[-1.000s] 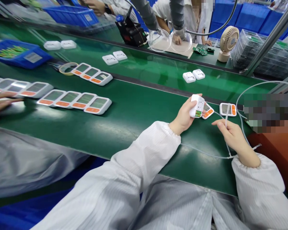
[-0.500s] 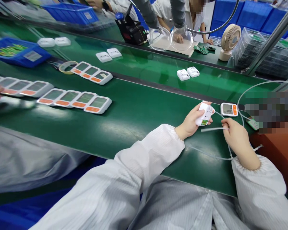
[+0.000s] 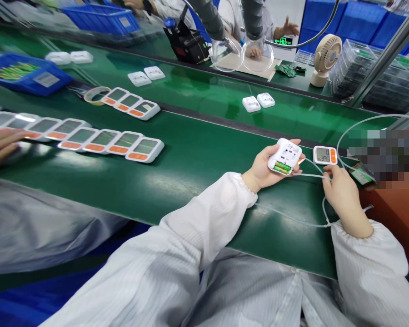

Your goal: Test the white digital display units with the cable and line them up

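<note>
My left hand (image 3: 264, 169) holds a white device (image 3: 284, 157) turned back side up, with green batteries showing in its open compartment. My right hand (image 3: 341, 195) pinches a thin clear tube (image 3: 310, 175) whose end meets the device's side. Just beyond the hands, a second white unit with an orange button (image 3: 325, 155) lies face up on the green belt (image 3: 197, 168), its screen showing digits. The tube loops away over the belt to the right.
A row of several white and orange units (image 3: 109, 144) lies to the left, with another person's hand (image 3: 0, 145) on it. More units (image 3: 131, 105), tape ring (image 3: 94, 96), white backs (image 3: 258, 101), blue bins (image 3: 23, 75), a small fan (image 3: 323, 59).
My left hand has turned the white device from upright to back side up. My right hand brought the tube end over to it. The row of units at left shifted right.
</note>
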